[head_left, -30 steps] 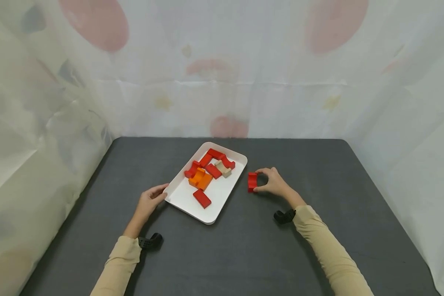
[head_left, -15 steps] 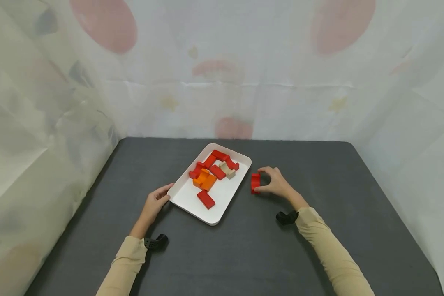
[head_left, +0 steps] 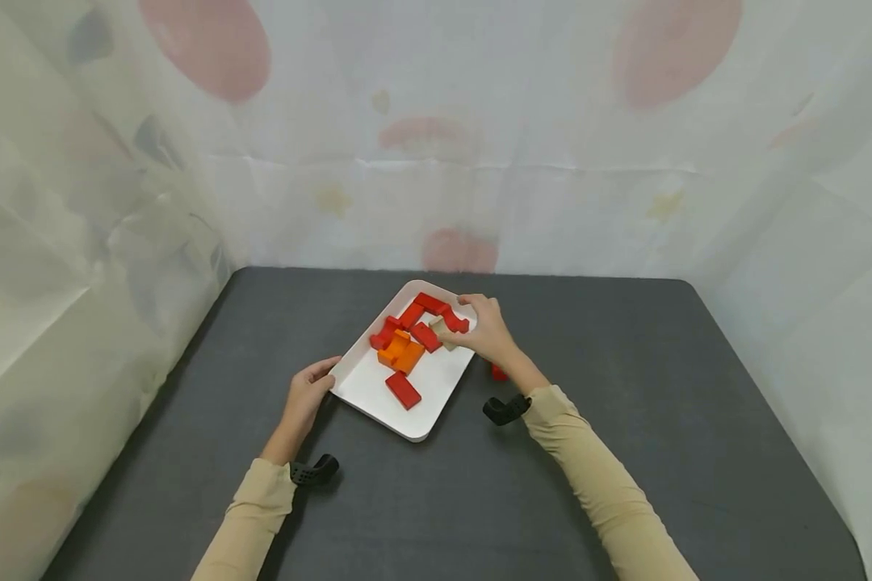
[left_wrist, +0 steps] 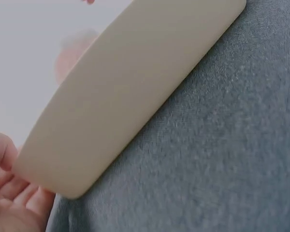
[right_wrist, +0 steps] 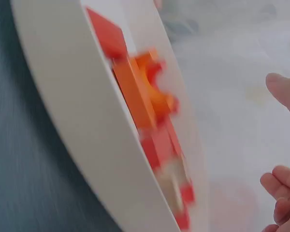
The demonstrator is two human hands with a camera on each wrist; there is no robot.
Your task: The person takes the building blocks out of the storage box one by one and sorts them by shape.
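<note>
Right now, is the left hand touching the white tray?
Touching. In the head view the left hand has its fingers against the near left corner of the white tray, and the left wrist view shows fingers meeting that corner with no gap.

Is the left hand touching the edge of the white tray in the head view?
Yes, the left hand rests its fingers against the near left corner of the white tray on the dark table.
</note>
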